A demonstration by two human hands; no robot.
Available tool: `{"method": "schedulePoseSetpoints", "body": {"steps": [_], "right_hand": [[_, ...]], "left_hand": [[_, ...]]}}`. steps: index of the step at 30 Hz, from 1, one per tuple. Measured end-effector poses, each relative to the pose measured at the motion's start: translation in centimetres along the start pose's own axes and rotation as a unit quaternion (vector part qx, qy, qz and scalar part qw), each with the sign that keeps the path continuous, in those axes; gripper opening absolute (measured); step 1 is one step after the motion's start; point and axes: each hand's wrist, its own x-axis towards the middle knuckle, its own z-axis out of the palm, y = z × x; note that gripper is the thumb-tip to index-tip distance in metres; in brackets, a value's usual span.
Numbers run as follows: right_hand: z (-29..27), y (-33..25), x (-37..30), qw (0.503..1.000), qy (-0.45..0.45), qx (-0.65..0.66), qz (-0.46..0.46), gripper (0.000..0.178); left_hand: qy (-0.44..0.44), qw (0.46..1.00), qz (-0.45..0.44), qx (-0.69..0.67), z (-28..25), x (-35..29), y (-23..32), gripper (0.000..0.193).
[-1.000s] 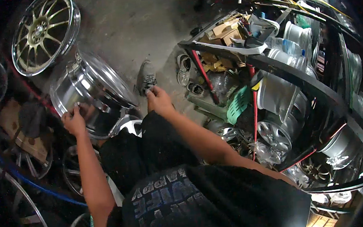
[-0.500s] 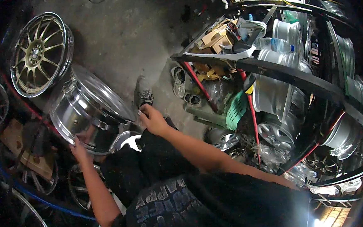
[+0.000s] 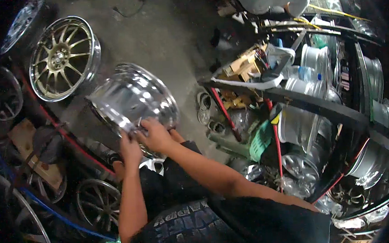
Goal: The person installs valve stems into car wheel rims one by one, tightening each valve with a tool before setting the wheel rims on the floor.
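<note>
In front of my legs a shiny chrome wheel rim (image 3: 128, 96) is tilted, its polished barrel turned up toward me. My left hand (image 3: 130, 150) grips the near edge of that rim. Close beside it, my right hand (image 3: 155, 136) has its fingers closed at the same near edge; the fingertips are partly blurred. Beyond the rim to the left leans a wheel with gold spokes and a chrome lip (image 3: 61, 58). Below my hands, between my legs, part of a silver spoked wheel (image 3: 155, 166) shows.
On the right stands a black metal rack (image 3: 318, 98) stacked with silver wheels, with cardboard boxes (image 3: 242, 67) at its near corner. Shoes (image 3: 204, 107) and a green plastic basket (image 3: 260, 142) lie by it. A red rail (image 3: 66, 131) runs along the left, with dark wheels (image 3: 99, 203) beyond.
The chrome rim has swung to the right and turned, its barrel now facing up. Both hands have come close together on its near edge; before, they held it wide apart. My view has shifted.
</note>
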Motion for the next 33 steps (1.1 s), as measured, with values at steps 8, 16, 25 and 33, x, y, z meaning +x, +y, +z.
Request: {"method": "schedulePoseSetpoints", "body": {"steps": [8,16,25,33], "right_hand": [[-5.7,3.4,4.6,0.988,0.101,-0.093,0.072,0.029],[-13.0,12.9,11.4,0.957,0.194,-0.169,0.134,0.028],[-16.9,20.1,14.9,0.962,0.173,-0.146,0.152,0.032],[-16.8,20.7,16.3,0.960,0.177,-0.146,0.161,0.037]], "left_hand": [[-0.094,0.994,0.047,-0.004,3.8,2.4,0.4,0.038],[-0.013,0.989,-0.135,-0.061,0.4,5.6,-15.5,0.029],[0.118,0.926,-0.357,-0.042,3.7,12.6,-23.7,0.052],[0.090,0.911,-0.359,-0.185,5.2,15.6,-23.5,0.062]]}}
